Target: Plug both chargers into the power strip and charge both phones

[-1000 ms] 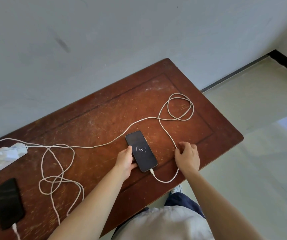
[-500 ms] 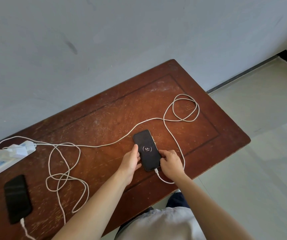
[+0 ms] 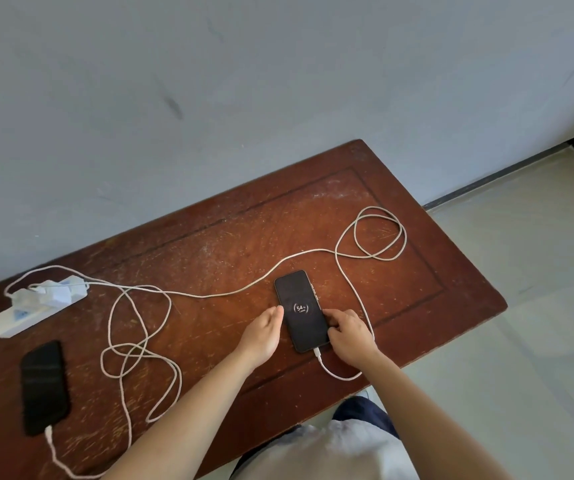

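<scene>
A black phone [image 3: 301,310] lies flat on the wooden table [image 3: 451,271], its screen showing 54 % inside a charging ring. A white cable [image 3: 379,233] is plugged into its near end. My left hand [image 3: 263,332] presses against the phone's left edge and my right hand [image 3: 349,336] grips its right edge, so the phone sits between them. A second black phone [image 3: 44,388] with a dark screen lies at the far left, a white cable [image 3: 140,341] in its near end. Both cables run to white chargers [image 3: 55,289] seated in the white power strip [image 3: 22,315].
Loose cable loops lie between the phones and at the table's far right. A grey wall runs right behind the table. Pale tiled floor [image 3: 521,341] lies beyond the table's right and near edges.
My right hand let go of the cable to the right of the phone and moved left onto the phone's right edge. My left hand stayed at its left edge. The view shifted.
</scene>
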{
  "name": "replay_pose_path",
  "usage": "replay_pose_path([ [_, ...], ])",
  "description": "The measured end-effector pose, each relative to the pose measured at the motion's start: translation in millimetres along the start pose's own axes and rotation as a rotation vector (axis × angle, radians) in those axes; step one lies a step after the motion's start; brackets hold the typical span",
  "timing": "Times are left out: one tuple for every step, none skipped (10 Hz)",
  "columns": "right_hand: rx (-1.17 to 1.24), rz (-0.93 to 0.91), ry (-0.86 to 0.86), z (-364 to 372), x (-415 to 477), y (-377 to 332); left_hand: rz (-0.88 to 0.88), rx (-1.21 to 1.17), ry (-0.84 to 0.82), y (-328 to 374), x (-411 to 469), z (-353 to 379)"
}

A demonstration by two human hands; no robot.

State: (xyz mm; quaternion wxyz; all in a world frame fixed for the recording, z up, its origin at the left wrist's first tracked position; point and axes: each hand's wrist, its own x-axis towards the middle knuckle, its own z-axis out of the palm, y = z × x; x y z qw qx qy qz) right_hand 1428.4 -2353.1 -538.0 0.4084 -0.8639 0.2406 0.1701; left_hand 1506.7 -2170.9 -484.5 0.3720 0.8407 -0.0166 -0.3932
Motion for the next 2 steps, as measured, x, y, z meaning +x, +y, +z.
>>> replay_pose_path([
  [-0.049, 0.028, 0.017, -7.9, 2.1, -11.0, 0.037, 0.233, 0.086, -11.7, -6.1, -20.3],
  [-0.056, -0.016, 0.109, -22.2, 12.4, -42.6, 0.006, 0.432, 0.182, -28.1, -11.8, -39.2],
])
